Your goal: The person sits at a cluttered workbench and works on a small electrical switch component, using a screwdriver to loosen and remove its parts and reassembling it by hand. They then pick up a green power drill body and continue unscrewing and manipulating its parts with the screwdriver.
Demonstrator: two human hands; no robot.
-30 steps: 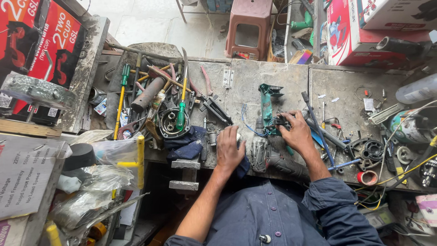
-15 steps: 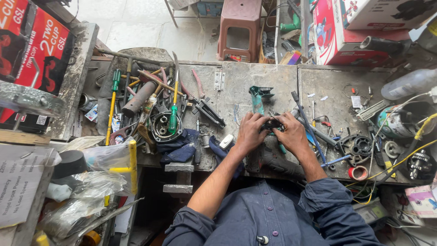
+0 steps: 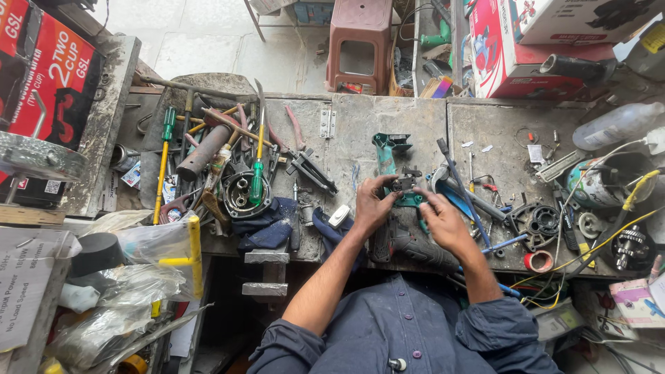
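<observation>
Head camera looks straight down on a cluttered grey tabletop (image 3: 374, 125), where both hands meet just right of centre. The left hand (image 3: 374, 206) curls its fingers (image 3: 389, 181) around a small dark switch block (image 3: 403, 184), pinching it from the 9 o'clock side, while the right hand (image 3: 443, 221) comes in from 4 o'clock with its fingers (image 3: 424, 199) bent and closed against the same part and the teal piece beneath it. That teal tool housing (image 3: 385, 149) lies with its long axis running roughly 12 to 6 o'clock, its open, forked end pointing toward 12 o'clock, away from the person, and its lower end hidden under the hands. Just below the hands, at 6 o'clock, a dark tool body (image 3: 409, 246) lies near the tabletop's front edge; which way it points cannot be told. At 9 o'clock from the hands a green-handled screwdriver (image 3: 258, 176) lies across a round black motor casing (image 3: 240, 195), tip toward 12 o'clock, and a yellow-shafted screwdriver (image 3: 161, 166) lies farther left, parallel to it. At 3 o'clock sit a black gear-like ring (image 3: 544, 220) and a small red tape roll (image 3: 538, 261). A brown plastic stool (image 3: 359, 41) stands on the floor at 12 o'clock beyond the tabletop.
</observation>
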